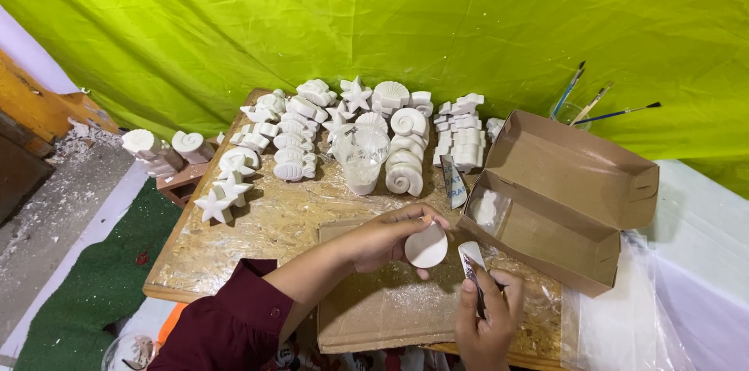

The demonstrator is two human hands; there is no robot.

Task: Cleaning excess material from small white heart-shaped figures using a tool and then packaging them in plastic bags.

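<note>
While the left hand (386,238) curls around a round white plaster piece (427,246), its fingers close on the piece's upper edge and the flat pale face turns toward the camera. A dark red sleeve (234,316) covers that forearm. Just to the right, the right hand (488,316) grips a small flat tool (470,258) with a pale, rounded tip, fingers wrapped tight about its darker lower part; the tip stands just beside the plaster piece, and I cannot tell whether they touch. Both hands hover over a sheet of brown cardboard (374,316) dusted with white powder, which lies on a chipboard table (257,223).

Right of the hands, an open cardboard box (577,207) rests on the table's edge with a white cast lying inside its near compartment. Behind the hands stands a clear plastic cup (361,156), and around it many white plaster casts (406,152) are stacked: shells, starfish, spirals and blocks. 3 paintbrushes (593,106) stick up from a container behind the box. A bright green cloth (374,20) forms the backdrop, and clear plastic sheeting (686,285) covers the surface at the far right
</note>
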